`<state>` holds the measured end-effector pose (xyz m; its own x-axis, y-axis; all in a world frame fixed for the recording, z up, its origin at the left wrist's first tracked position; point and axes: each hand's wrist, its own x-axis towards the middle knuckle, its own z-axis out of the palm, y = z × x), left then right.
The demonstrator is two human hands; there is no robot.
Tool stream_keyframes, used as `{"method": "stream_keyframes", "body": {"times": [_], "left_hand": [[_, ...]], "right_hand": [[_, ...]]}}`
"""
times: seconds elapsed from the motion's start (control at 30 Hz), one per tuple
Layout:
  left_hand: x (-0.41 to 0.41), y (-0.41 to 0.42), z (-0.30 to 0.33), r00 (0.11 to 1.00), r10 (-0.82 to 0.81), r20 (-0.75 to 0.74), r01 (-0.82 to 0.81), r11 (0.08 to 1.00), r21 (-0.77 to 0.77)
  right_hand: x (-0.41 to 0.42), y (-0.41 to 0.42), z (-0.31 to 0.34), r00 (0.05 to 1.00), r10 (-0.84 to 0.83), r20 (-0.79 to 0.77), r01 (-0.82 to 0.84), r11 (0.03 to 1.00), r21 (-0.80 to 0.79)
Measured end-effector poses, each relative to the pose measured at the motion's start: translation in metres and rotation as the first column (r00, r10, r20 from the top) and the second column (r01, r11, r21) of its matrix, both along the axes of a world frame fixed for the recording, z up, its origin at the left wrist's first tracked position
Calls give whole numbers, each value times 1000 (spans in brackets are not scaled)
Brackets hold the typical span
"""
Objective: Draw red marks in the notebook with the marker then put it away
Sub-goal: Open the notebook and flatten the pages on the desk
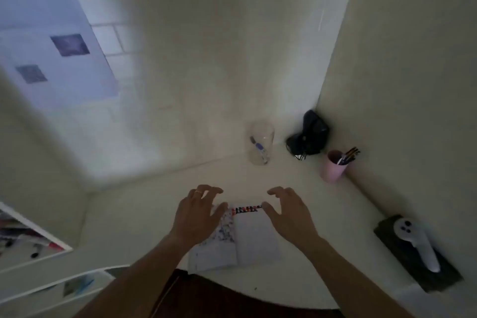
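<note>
A spiral notebook (255,237) lies open on the white desk (134,217) in front of me, its coloured binding at the far edge and its patterned cover folded to the left. My left hand (196,212) hovers over the notebook's left side, fingers spread, holding nothing. My right hand (289,212) hovers over its right side, also spread and holding nothing. A clear glass jar (260,146) stands further back with a marker (259,148) leaning inside it; I cannot tell that marker's colour for sure in the dim, blurred picture.
A pink cup (333,166) with pens stands at the back right beside a black object (309,134) in the corner. A white controller (418,242) lies on a dark mat (438,273) at the right. Shelves with clutter (28,237) are at the left.
</note>
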<state>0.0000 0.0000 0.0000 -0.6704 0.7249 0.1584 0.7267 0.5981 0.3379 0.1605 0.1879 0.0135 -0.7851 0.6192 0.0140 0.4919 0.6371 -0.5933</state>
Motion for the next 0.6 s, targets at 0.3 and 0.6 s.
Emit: {"method": "stream_keyframes", "body": {"times": [0.3, 0.6], "left_hand": [[-23, 27, -158, 997, -31, -77, 34, 999, 42], [-26, 14, -219, 975, 2, -223, 18, 996, 90]], "right_hand": [[-29, 8, -174, 998, 65, -21, -61, 989, 136], [-25, -1, -240, 993, 64, -102, -14, 904, 427]]}}
